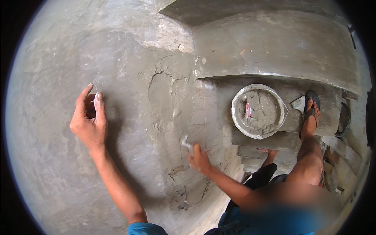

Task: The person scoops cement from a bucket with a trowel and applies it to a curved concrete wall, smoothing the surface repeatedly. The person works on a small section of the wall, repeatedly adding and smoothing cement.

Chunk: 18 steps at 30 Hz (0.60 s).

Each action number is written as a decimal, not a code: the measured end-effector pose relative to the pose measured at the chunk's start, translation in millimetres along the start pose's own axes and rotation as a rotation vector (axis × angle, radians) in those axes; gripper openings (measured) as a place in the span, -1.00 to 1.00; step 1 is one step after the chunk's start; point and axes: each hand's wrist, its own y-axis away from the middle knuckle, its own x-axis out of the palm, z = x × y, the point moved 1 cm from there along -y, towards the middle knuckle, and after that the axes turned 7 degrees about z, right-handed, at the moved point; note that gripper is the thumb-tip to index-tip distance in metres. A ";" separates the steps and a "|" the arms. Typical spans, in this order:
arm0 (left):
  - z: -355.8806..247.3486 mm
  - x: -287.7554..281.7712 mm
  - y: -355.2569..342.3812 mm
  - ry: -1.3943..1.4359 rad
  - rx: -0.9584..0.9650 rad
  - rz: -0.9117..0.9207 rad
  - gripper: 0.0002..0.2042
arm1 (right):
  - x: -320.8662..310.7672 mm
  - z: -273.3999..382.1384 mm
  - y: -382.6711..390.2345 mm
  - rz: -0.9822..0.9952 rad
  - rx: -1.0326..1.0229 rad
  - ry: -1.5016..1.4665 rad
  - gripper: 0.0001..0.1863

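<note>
My left hand (89,119) rests with spread fingers against the grey plastered wall (58,70), holding nothing. Lower down, my right hand (198,158) grips a small metal trowel (186,143), its blade against the wet grey plaster (164,98) on the wall. Rough fresh mortar (188,188) sits just below the trowel. To the right, a round pan (237,117) filled with grey mortar stands on a concrete step; something red and white lies in it.
My foot in a dark sandal (312,105) stands on the concrete step (282,139) beside the pan. More steps (250,154) descend below. A concrete ledge (274,47) runs above the pan. A dark round object (344,119) lies at far right.
</note>
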 end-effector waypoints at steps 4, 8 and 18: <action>-2.6 -0.6 -1.6 -0.017 0.017 0.006 -0.76 | 3.7 10.0 38.6 -0.153 -0.224 -0.091 -0.56; -3.6 0.8 -0.4 -0.055 0.007 0.006 -0.77 | -27.2 -1.0 1.8 -0.019 -0.012 -0.777 -0.64; 0.8 1.3 0.4 -0.034 0.013 -0.018 -0.76 | -17.0 -48.2 -35.5 0.176 0.369 -1.295 -0.65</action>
